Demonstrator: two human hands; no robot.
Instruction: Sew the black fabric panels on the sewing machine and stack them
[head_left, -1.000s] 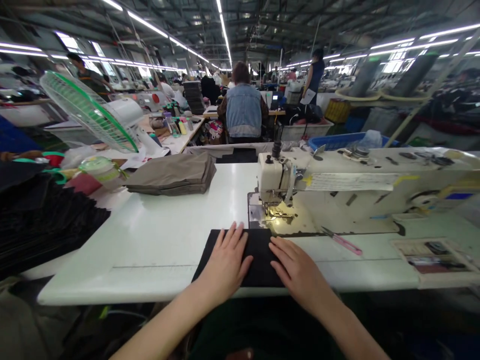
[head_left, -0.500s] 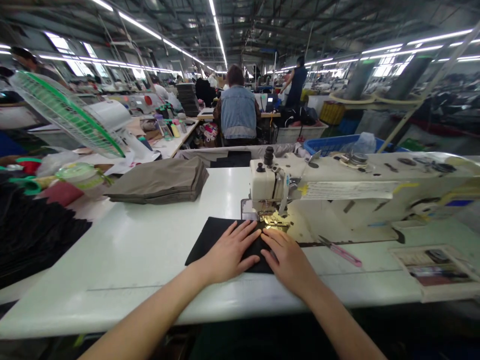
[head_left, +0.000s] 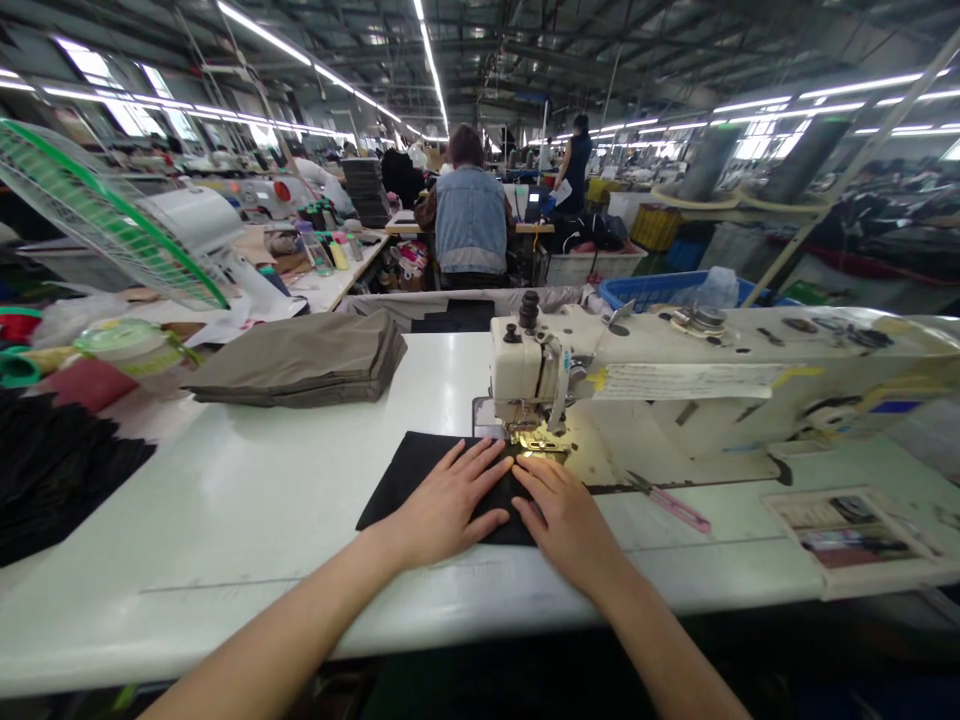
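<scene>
A piece of black fabric [head_left: 401,478] lies flat on the pale sewing table [head_left: 247,500], its far right part at the needle area of a white sewing machine [head_left: 517,375]. My left hand [head_left: 454,500] rests flat on the fabric with the fingers stretched forward and the thumb out to the right. Beside it, my right hand [head_left: 562,510] presses on the fabric's right edge, fingertips just in front of the lit presser foot area. The two index fingertips nearly touch. Both hands are open, palms down.
Pink-handled thread snips [head_left: 679,508] lie right of my right hand, near a tray of small items [head_left: 855,540]. A stack of grey-brown fabric [head_left: 300,360] sits at the back left, with dark fabric [head_left: 60,470] and a fan [head_left: 127,220] further left. A person in a denim vest [head_left: 471,220] sits ahead.
The whole view has shifted slightly, so most things appear further left. Both hands keep the same pose on the black fabric. A standing person in the background now shows a white sheet in hand.
</scene>
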